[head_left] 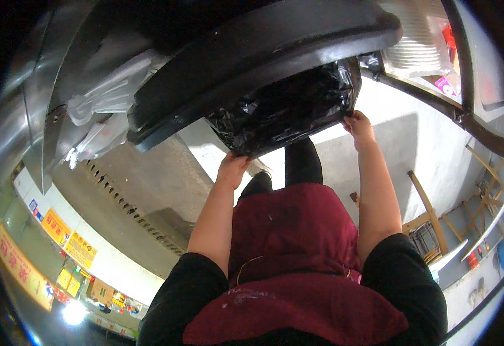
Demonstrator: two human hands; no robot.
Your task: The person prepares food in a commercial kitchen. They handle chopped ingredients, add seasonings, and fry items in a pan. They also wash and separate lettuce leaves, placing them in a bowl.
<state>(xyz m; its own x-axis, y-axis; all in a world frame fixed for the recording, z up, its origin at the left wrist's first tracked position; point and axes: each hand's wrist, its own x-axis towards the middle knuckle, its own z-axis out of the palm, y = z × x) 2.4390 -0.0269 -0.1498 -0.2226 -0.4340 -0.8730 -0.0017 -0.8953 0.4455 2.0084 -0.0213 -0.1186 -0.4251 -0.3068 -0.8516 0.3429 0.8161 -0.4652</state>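
Note:
A black plastic bag (298,106) lines the opening of a dark bin in front of me, its crinkled film shining in places. Above the opening spans a broad, curved black lid (263,52). My left hand (233,169) is closed on the bag's near left corner, fingertips at the rim. At the right corner my right hand (358,128) pinches the same edge. Both arms reach forward, over a maroon apron (298,230). The inside of the bag is dark, so I cannot tell what it holds.
Clear plastic bags (105,98) hang left of the lid. A drain grate (125,202) runs along the floor at left. Stacked clear containers (416,49) stand at upper right beside a dark metal frame (465,112). Wooden chair legs (427,207) are at right.

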